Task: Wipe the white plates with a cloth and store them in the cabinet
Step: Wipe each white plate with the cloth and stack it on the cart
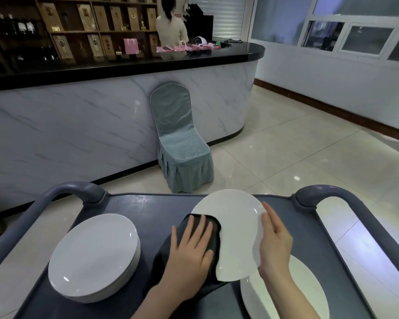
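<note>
A white plate (236, 229) is tilted up above the grey cart (152, 210). My right hand (274, 240) grips its right rim, fingers spread along the edge. My left hand (190, 254) lies flat on a dark grey cloth (209, 221), pressing it against the plate's left side. A stack of several white plates (92, 256) sits on the cart to the left. Another white plate (293, 295) lies on the cart at the lower right, partly under my right arm.
The cart has raised grey handles at the far left (76, 189) and far right (327, 192). Beyond it stands a chair (180, 139) with a blue-green cover against a marble-fronted bar counter (78, 125). A person (171, 26) stands behind the counter. Pale tiled floor (286, 157) lies to the right.
</note>
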`<state>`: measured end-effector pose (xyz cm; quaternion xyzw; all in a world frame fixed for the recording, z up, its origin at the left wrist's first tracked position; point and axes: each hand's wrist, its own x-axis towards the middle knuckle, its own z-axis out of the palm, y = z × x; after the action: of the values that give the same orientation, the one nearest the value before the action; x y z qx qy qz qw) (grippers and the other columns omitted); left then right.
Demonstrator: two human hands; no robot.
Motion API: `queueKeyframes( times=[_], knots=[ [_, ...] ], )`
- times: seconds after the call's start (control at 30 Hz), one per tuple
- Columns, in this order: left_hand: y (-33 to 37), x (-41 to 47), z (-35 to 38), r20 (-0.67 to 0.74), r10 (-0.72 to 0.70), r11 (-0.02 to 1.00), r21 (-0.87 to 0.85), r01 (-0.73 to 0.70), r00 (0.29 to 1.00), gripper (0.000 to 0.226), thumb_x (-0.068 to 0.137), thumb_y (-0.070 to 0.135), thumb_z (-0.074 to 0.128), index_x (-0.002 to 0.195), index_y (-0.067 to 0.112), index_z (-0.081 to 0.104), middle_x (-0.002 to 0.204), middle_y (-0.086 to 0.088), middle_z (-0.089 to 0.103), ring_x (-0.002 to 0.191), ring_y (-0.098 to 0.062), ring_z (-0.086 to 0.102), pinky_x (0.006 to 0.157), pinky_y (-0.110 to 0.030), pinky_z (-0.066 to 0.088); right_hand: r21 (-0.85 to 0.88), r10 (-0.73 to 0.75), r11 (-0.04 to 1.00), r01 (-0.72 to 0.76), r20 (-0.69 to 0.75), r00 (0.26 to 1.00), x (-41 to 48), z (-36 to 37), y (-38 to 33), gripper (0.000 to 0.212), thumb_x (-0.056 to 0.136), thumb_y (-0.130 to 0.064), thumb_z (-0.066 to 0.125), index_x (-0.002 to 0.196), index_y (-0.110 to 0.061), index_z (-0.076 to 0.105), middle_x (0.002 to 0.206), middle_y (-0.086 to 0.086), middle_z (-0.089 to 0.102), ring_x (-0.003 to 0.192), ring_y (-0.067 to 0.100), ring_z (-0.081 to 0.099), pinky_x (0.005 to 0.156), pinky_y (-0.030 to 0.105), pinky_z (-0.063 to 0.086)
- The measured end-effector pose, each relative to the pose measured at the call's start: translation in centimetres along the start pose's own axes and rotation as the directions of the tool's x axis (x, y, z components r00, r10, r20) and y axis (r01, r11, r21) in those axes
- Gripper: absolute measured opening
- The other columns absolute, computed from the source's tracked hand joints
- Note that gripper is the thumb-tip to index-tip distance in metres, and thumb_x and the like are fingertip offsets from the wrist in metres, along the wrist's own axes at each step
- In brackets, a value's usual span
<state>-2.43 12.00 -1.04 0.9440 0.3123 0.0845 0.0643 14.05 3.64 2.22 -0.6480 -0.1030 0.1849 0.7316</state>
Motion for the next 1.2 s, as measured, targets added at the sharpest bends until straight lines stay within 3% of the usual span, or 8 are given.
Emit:
queueKeyframes(
  times=[0.13, 0.33, 0.5, 0.63, 0.7, 1.0, 1.13, 1.2],
  knots=[
    [3.1, -1.6, 0.4, 0.045, 0.158, 0.986, -0.059, -0.155, 0.986, 0.062, 0.084, 0.036, 0.041, 0.144, 0.024, 0.047, 0.154, 0.003, 0.039, 0.140, -0.018, 0.040, 0.111, -0.053, 0.024, 0.007, 0.000, 1.000, 0.000, -0.011, 1.000, -1.7, 0.9, 0.2, 0.027, 0.100, -0.020, 0.054, 0.104, -0.041, 0.071, 0.108, -0.030, 0.070, 0.106, -0.010, 0.062, 0.095, 0.024, 0.044],
    [1.6, 3.9, -0.4, -0.009, 0.015, 0.968, -0.250, -0.017, 1.000, 0.057, 0.098, 0.044, 0.007, 0.146, 0.038, -0.025, 0.154, 0.020, -0.033, 0.142, -0.001, -0.031, 0.119, -0.042, -0.014, -0.049, -0.006, 0.999, 0.012, 0.119, 0.993, -5.2, 2.1, 2.2, 0.029, 0.101, -0.018, 0.054, 0.106, -0.042, 0.069, 0.107, -0.032, 0.069, 0.106, -0.017, 0.059, 0.089, 0.008, 0.042],
    [-2.4, 3.7, 0.2, 0.012, -0.055, 0.992, -0.116, 0.056, 0.998, 0.059, 0.104, 0.041, 0.018, 0.146, 0.034, -0.022, 0.153, 0.015, -0.033, 0.145, -0.008, -0.026, 0.119, -0.042, -0.015, -0.023, -0.029, 0.999, 0.031, 0.061, 0.998, -3.1, 0.8, 0.1, 0.026, 0.100, -0.017, 0.056, 0.106, -0.037, 0.071, 0.114, -0.024, 0.069, 0.111, -0.010, 0.060, 0.090, 0.011, 0.042],
    [-1.0, -0.6, 0.1, 0.014, 0.009, 0.998, -0.059, -0.008, 1.000, 0.057, 0.091, 0.028, 0.036, 0.144, 0.012, 0.045, 0.154, -0.004, 0.037, 0.140, -0.027, 0.039, 0.112, -0.057, 0.020, -0.038, -0.042, 0.998, 0.041, -0.023, 0.999, -1.5, 0.0, -0.9, 0.027, 0.099, -0.023, 0.055, 0.119, -0.034, 0.071, 0.117, -0.021, 0.070, 0.113, 0.005, 0.063, 0.098, 0.031, 0.048],
    [1.1, -2.0, 0.1, 0.042, 0.039, 0.997, -0.064, -0.037, 0.998, 0.058, 0.084, 0.030, 0.038, 0.137, 0.015, 0.057, 0.147, 0.000, 0.048, 0.132, -0.025, 0.050, 0.105, -0.052, 0.021, -0.042, -0.030, 0.999, 0.029, -0.033, 0.999, -1.9, 0.3, -0.4, 0.027, 0.100, -0.024, 0.054, 0.120, -0.033, 0.070, 0.118, -0.022, 0.069, 0.115, 0.003, 0.061, 0.100, 0.031, 0.047],
    [1.1, 1.4, -0.8, 0.031, 0.092, 0.962, -0.260, -0.081, 0.995, 0.056, 0.104, 0.039, 0.017, 0.150, 0.037, -0.015, 0.155, 0.024, -0.026, 0.141, 0.005, -0.028, 0.120, -0.040, -0.013, -0.034, 0.048, 0.998, -0.045, 0.105, 0.993, -4.9, 1.7, 2.0, 0.029, 0.100, -0.015, 0.055, 0.102, -0.039, 0.071, 0.108, -0.026, 0.072, 0.104, -0.014, 0.061, 0.091, 0.016, 0.042],
    [-0.6, 1.4, -1.1, 0.038, -0.022, 0.979, -0.201, 0.029, 0.999, 0.056, 0.105, 0.037, 0.020, 0.147, 0.035, -0.016, 0.155, 0.021, -0.024, 0.142, 0.000, -0.028, 0.120, -0.045, -0.008, -0.030, -0.002, 1.000, 0.004, 0.075, 0.997, -3.2, 1.1, 0.3, 0.026, 0.098, -0.017, 0.059, 0.105, -0.038, 0.073, 0.109, -0.025, 0.071, 0.103, -0.011, 0.063, 0.091, 0.019, 0.045],
    [-0.2, 0.0, -1.5, 0.017, -0.027, 0.990, -0.139, 0.029, 0.999, 0.057, 0.101, 0.036, 0.027, 0.154, 0.029, 0.007, 0.161, 0.013, -0.001, 0.150, -0.009, -0.004, 0.120, -0.056, 0.004, -0.023, 0.000, 1.000, 0.001, 0.034, 0.999, -2.4, 0.7, -0.3, 0.025, 0.098, -0.019, 0.059, 0.113, -0.033, 0.073, 0.113, -0.019, 0.071, 0.107, -0.002, 0.064, 0.094, 0.025, 0.047]
  ],
)
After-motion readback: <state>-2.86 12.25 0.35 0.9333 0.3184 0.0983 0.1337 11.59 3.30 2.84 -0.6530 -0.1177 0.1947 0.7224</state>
